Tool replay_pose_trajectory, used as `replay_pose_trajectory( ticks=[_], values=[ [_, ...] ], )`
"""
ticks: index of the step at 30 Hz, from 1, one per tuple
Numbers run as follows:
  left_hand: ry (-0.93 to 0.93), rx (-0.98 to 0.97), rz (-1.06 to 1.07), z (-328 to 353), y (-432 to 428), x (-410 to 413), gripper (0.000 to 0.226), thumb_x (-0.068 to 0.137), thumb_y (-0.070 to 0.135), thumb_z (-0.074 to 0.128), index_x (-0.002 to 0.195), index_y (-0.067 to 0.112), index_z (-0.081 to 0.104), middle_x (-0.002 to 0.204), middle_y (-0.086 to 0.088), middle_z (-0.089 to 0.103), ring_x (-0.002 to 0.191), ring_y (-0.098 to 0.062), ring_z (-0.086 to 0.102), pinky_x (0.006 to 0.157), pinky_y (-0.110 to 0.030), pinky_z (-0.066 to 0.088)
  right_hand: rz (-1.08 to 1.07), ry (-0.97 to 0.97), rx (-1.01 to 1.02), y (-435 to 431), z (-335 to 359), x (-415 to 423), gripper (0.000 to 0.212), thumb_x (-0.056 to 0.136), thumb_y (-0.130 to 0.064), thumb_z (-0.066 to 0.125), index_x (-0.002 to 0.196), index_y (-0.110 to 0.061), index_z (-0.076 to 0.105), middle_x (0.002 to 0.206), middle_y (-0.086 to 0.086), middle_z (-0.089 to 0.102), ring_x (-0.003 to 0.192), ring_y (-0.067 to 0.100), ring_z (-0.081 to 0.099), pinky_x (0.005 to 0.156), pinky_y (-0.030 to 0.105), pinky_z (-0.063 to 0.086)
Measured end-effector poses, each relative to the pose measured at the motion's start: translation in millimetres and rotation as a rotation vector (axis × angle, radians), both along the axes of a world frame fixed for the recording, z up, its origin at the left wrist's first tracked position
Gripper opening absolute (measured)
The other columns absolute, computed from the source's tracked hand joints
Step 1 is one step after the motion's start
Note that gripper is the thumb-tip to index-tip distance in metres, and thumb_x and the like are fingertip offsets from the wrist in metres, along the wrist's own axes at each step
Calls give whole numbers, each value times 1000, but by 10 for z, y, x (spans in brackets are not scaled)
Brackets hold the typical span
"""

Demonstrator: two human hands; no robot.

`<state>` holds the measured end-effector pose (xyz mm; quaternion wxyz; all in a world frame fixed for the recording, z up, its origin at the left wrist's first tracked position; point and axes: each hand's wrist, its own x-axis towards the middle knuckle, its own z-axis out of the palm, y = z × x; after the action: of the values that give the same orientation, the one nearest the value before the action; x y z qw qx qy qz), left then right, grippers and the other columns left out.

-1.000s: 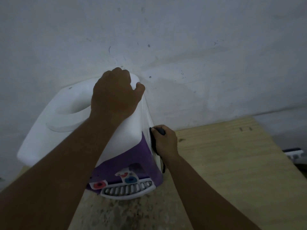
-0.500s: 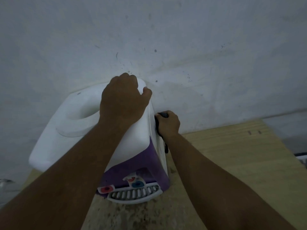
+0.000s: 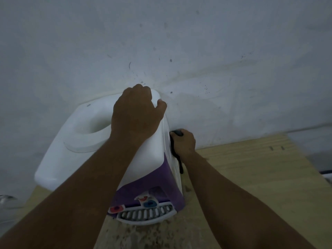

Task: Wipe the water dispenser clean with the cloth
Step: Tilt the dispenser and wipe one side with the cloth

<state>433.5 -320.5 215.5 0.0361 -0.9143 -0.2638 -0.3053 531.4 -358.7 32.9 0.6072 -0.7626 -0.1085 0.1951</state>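
Observation:
A white water dispenser (image 3: 86,133) with a purple front stands on a wooden table against the wall, its red and blue taps and grey drip tray facing me. My left hand (image 3: 134,114) grips its top back right corner, fingers curled over the rear edge. My right hand (image 3: 185,143) holds a dark cloth (image 3: 175,150) pressed against the dispenser's right side, high up near the wall. A strip of the cloth hangs down below that hand.
A stained white wall (image 3: 215,60) rises right behind the dispenser. The wooden table (image 3: 251,177) stretches out to the right, with speckled marks in front of the drip tray. A pale object (image 3: 7,200) shows at the left edge.
My right hand with the cloth has slid up and back along the dispenser's right side toward the wall. My left hand keeps its grip on the top corner.

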Motion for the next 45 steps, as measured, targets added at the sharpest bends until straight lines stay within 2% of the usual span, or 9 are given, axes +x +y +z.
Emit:
replay_pose_trajectory(
  ticks=[6, 13, 23, 28, 32, 36, 39, 42, 45],
  values=[
    [12, 9, 7, 5, -16, 1, 31, 87, 42, 53, 83, 12, 57, 87, -2, 58, 85, -23, 53, 75, -34, 40, 107, 76, 83, -308, -123, -190, 17, 90, -22, 60, 91, -9, 72, 87, 5, 71, 83, 22, 66, 77, 34, 53],
    [1, -21, -2, 17, -32, -5, 30, 85, 41, 55, 77, 12, 56, 83, -3, 58, 82, -25, 54, 74, -37, 44, 99, 60, 271, -548, -21, -433, 13, 92, -19, 61, 90, -11, 71, 87, 5, 72, 82, 17, 67, 71, 26, 52],
    [7, -17, 13, 23, -12, 3, 30, 86, 41, 54, 84, 12, 60, 87, -1, 58, 82, -19, 50, 72, -29, 32, 37, -61, 36, -147, 202, -192, 17, 94, -20, 55, 96, -8, 67, 90, 5, 66, 79, 17, 57, 70, 25, 40],
    [1, -27, 4, 9, -9, 7, 29, 85, 41, 55, 82, 13, 58, 86, -1, 58, 84, -21, 52, 73, -31, 38, 36, 83, 304, -351, 211, -421, 12, 92, -18, 58, 92, -13, 69, 91, 1, 69, 87, 17, 63, 77, 32, 52],
    [3, -3, 9, 10, -11, 3, 30, 86, 42, 54, 83, 13, 58, 86, -1, 58, 85, -22, 52, 74, -30, 36, 69, 153, 487, -568, 299, -639, 3, 84, -17, 65, 83, -14, 67, 84, 3, 68, 81, 19, 64, 70, 30, 49],
    [5, -14, 1, 10, -14, -6, 30, 86, 42, 54, 82, 13, 58, 85, -1, 57, 84, -22, 53, 72, -31, 37, 97, 172, 624, -767, 200, -842, 4, 83, -7, 64, 82, -5, 61, 75, 3, 62, 73, 16, 59, 64, 25, 45],
    [10, -4, 1, 18, -27, -9, 31, 86, 43, 54, 82, 13, 59, 85, -1, 57, 83, -21, 53, 72, -30, 36, 87, 120, 489, -830, -44, -944, 7, 82, -15, 61, 75, -14, 61, 83, 7, 57, 78, 23, 57, 68, 34, 44],
    [9, -5, -5, 20, -29, -16, 31, 86, 42, 55, 81, 12, 59, 84, -2, 58, 82, -22, 53, 72, -30, 36, 63, 115, 220, -841, -440, -1001, 13, 93, -15, 56, 81, -16, 61, 91, 2, 54, 85, 15, 57, 70, 23, 41],
    [6, -23, -8, 35, -30, -11, 31, 86, 42, 55, 81, 12, 59, 85, -2, 58, 83, -23, 54, 73, -32, 38, 77, 133, 70, -798, -702, -966, 18, 97, -22, 50, 82, -18, 61, 91, 6, 58, 81, 17, 58, 70, 26, 40]
  ],
)
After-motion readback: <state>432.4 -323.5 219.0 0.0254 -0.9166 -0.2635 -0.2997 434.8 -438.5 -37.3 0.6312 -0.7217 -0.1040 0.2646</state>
